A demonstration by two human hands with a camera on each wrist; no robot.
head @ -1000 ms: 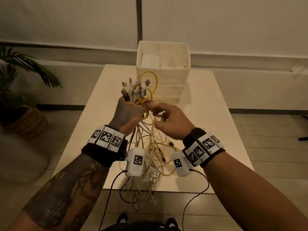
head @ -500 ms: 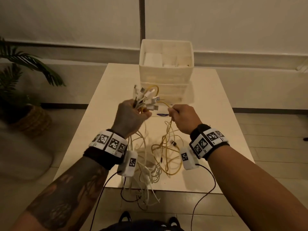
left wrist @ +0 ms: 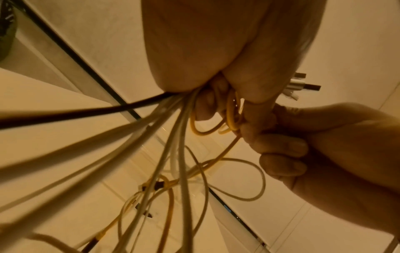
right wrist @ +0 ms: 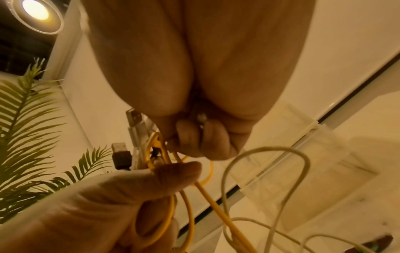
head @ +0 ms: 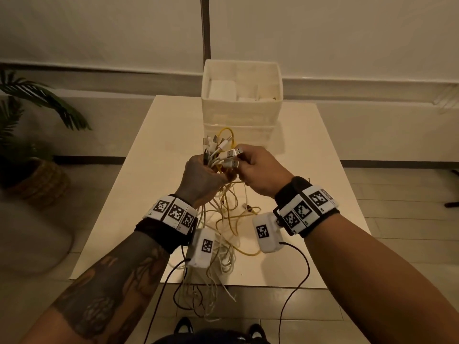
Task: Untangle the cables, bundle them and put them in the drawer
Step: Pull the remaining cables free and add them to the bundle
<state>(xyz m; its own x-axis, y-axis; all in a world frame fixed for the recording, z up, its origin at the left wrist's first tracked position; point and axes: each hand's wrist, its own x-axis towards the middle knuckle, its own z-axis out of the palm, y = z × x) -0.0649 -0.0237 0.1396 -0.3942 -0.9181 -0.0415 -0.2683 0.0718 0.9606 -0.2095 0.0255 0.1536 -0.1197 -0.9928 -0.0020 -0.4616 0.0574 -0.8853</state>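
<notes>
My left hand (head: 202, 176) grips a bunch of white and yellow cables (head: 218, 155) just below their USB plugs, which fan out above the fist. The loose lengths (head: 224, 234) hang onto the table and over its near edge. My right hand (head: 258, 170) is pressed against the left one, fingers curled, pinching a yellow cable (right wrist: 207, 193) at the bunch. In the left wrist view the white cables (left wrist: 173, 137) and one black cable (left wrist: 75, 113) stream from the left fist (left wrist: 216, 77), with the right hand (left wrist: 324, 145) beside it. A clear drawer unit (head: 238, 131) stands behind the hands.
A white woven basket (head: 242, 105) holding white boxes sits on top of the drawer unit at the far middle of the cream table (head: 154, 184). A potted palm (head: 27, 135) stands on the floor to the left. Black wrist-camera leads (head: 293, 281) dangle below my arms.
My right hand, which held a yellow cable pulled out to the right half a second ago, has come back against the left hand at the bunch. The plug ends now stand higher.
</notes>
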